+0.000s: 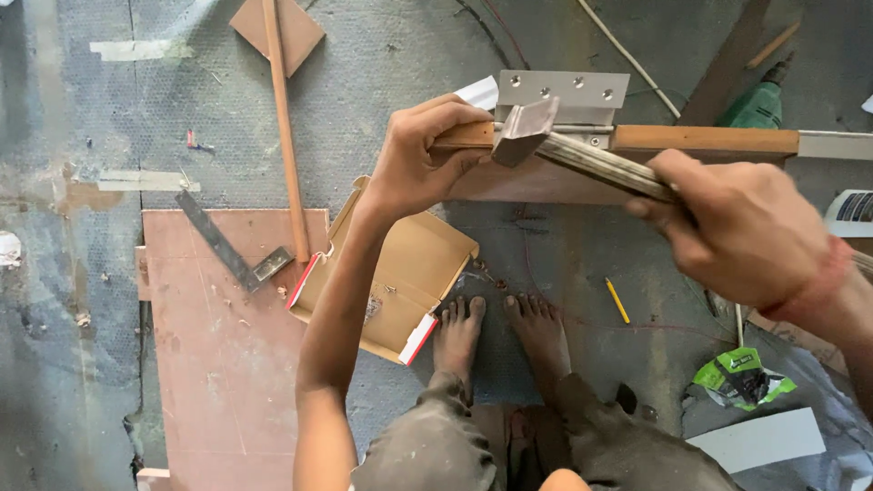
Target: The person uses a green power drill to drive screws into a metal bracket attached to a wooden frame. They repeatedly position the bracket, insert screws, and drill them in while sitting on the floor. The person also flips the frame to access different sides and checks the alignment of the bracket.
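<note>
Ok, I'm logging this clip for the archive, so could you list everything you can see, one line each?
hammer: 1, steel head on a wooden handle, over the wooden strip
hinge: 1, silver, on the wooden strip's far side
wooden strip: 1, brown, across the top right
cardboard box: 1, tan, open, on the floor centre
try square: 1, dark metal, on the reddish board
reddish board: 1, flat, lower left
thin wooden stick: 1, brown, upper left
pencil: 1, yellow, right of the feet
power drill: 1, green, upper right
green wrapper: 1, lower right
feet: 2, bare, bottom centre
left hand: 1, gripping the wooden strip
right hand: 1, gripping the hammer handle
</note>
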